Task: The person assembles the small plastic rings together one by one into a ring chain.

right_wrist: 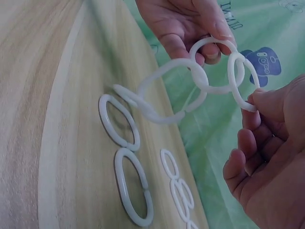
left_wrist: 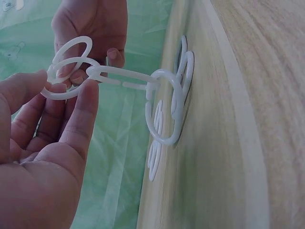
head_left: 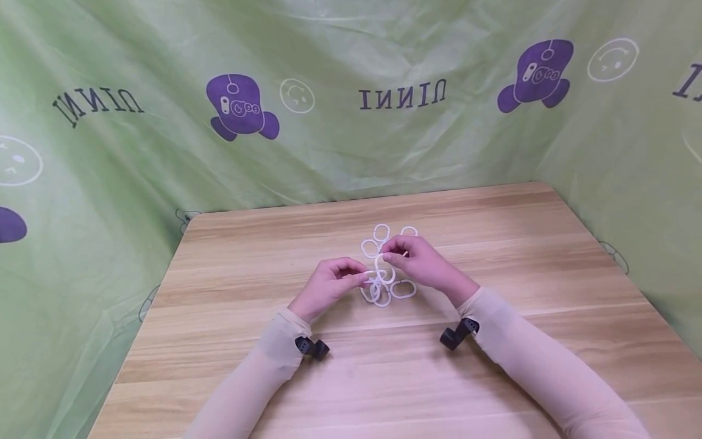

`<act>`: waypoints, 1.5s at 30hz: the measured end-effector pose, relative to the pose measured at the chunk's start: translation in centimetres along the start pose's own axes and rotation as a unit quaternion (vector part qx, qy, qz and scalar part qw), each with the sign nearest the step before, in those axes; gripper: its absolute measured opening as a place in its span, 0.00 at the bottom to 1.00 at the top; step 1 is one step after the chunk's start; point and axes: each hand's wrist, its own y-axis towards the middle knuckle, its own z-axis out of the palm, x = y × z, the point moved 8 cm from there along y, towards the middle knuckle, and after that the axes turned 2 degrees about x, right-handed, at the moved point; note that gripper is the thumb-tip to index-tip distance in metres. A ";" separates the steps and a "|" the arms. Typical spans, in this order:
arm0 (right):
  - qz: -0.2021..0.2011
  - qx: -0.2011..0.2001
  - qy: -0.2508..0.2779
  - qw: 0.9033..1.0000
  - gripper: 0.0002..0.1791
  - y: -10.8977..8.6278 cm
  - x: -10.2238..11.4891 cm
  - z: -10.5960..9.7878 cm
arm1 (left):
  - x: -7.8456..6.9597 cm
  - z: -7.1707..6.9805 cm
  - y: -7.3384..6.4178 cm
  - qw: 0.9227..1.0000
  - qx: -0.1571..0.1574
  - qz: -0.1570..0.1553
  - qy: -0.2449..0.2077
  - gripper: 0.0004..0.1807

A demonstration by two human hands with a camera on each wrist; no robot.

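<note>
Over the table's middle, my left hand [head_left: 329,285] and right hand [head_left: 425,262] face each other, each pinching a white plastic oval link. In the right wrist view, the right hand's link [right_wrist: 232,78] passes through the left hand's link [right_wrist: 217,89]. From the left hand's link a further link [left_wrist: 124,72] extends, with another link [left_wrist: 164,140] hooked on its far end near the tabletop. Each link is a thin open-centred loop; small gaps show in some of them. Thumb and fingertips grip the links at their edges.
Loose white links lie on the wooden table [head_left: 384,378]: one link [head_left: 404,297] right of the held chain, several beyond the hands, including a link [head_left: 381,225] at the back. A green printed curtain [head_left: 329,164] hangs behind the table.
</note>
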 end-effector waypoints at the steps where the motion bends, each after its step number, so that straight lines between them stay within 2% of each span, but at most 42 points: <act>1: -0.001 0.000 -0.001 1.000 0.05 0.0 0.0 0.1 | 0.0 0.0 0.0 1.000 0.000 0.000 0.002 0.18; 14: 0.021 -0.014 0.008 1.000 0.08 -0.1 -0.2 0.6 | -0.1 0.1 0.0 1.000 0.001 0.004 0.015 0.11; 20: 0.027 -0.036 0.038 0.998 0.09 -0.2 -0.2 0.4 | 0.1 0.1 0.0 1.000 0.001 0.003 0.020 0.11; 28: 0.028 -0.061 0.104 0.992 0.09 -0.2 0.3 0.7 | 0.3 -0.2 0.2 0.999 -0.029 -0.003 0.043 0.09; 37: 0.019 -0.062 0.155 0.986 0.09 -0.1 0.9 1.2 | -0.2 -0.9 0.4 0.997 -0.061 0.013 0.039 0.09; 41: 0.023 -0.047 0.140 0.989 0.07 -0.2 0.5 1.5 | -0.7 -2.1 0.3 0.996 -0.077 0.016 0.035 0.11; 45: 0.020 -0.024 0.076 0.997 0.04 -0.2 -0.3 1.9 | -1.5 -3.7 0.1 0.993 -0.102 0.029 0.048 0.12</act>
